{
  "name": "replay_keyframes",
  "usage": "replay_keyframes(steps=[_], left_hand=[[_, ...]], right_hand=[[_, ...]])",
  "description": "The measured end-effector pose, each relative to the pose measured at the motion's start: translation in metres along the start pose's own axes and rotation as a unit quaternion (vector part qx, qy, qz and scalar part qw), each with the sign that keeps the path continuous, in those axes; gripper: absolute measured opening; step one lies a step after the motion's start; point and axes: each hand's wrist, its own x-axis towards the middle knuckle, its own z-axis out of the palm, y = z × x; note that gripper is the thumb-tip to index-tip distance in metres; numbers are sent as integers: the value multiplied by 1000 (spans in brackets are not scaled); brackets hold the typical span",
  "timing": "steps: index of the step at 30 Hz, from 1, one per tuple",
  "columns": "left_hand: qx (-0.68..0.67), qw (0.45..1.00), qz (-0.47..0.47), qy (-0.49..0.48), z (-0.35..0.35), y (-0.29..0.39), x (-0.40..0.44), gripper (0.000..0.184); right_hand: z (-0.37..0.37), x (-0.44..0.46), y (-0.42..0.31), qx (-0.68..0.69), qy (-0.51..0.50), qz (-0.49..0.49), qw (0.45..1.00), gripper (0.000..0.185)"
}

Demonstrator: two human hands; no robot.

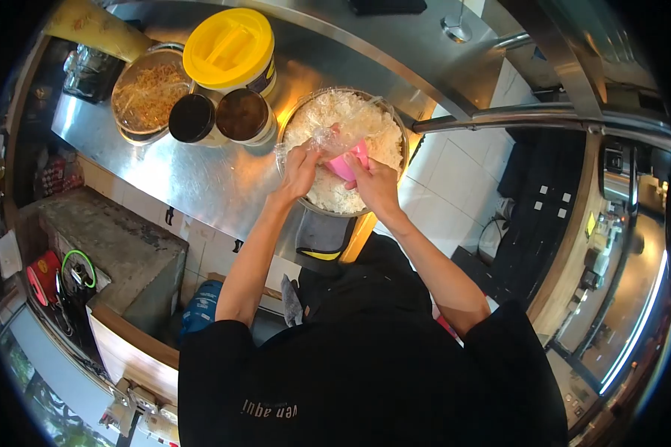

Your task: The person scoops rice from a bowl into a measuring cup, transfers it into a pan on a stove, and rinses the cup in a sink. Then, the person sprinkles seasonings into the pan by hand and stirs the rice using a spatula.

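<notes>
Rice (326, 195) fills the bowl (405, 149); above it, the right hand (377, 185) grasps a pink scoop (341, 167), probably light, stiff, best held by its end; left hand (301, 171) pinches slippery-looking plastic film (334, 138).

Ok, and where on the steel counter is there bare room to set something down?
The widest free patch is the near strip of steel counter, bordered by the two dark-topped jars and the rice bowl. Behind, it is crowded: jars, yellow-lidded tub and plastic-covered bowl stand close together. Over the rice bowl, the left hand and right hand leave little passing room.
</notes>
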Motion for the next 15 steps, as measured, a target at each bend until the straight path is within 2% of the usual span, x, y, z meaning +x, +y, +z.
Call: replay_keyframes(steps=[2, 3, 5, 6, 8, 9, 10, 11, 12, 14, 15], left_hand=[[12, 998, -67, 17, 3, -16, 1, 40], [22, 998, -62, 10, 5, -11, -2, 40], [36, 991, -68, 113, 11, 0, -11, 40], [44, 991, -63, 106, 9, -2, -6, 40], [-106, 990, -24, 94, -3, -7, -1, 34], [-13, 988, -79, 129, -15, -6, 2, 30], [-11, 989, -74, 131, -14, 2, 10, 30], [-154, 953, -125, 231, -11, 9, 21, 33], [-293, 883, -175, 322, -9, 13, 30, 38], [-335, 880, -164, 294, -14, 8, 38, 44], [-236, 956, -104, 142, -19, 7, 42, 48]], right_hand=[[3, 5, 6, 17, -9, -42, 999, 42], [4, 11, 8, 28, -4, -43, 999, 42], [1, 25, 9, -182, -10, -175, 968, 44], [-4, 28, 6, -173, -1, -175, 969, 44], [-17, 28, 2, -57, -93, -78, 991, 45], [-24, 28, 4, -53, -90, -84, 991, 45], [-34, 25, 9, -37, -98, -89, 991, 46], [-42, 21, 14, -21, -107, -93, 990, 47], [-50, 17, 16, -22, -108, -95, 989, 47], [-66, 6, 17, 3, -101, -76, 992, 49], [-74, 2, 21, 2, -103, -73, 992, 49]])
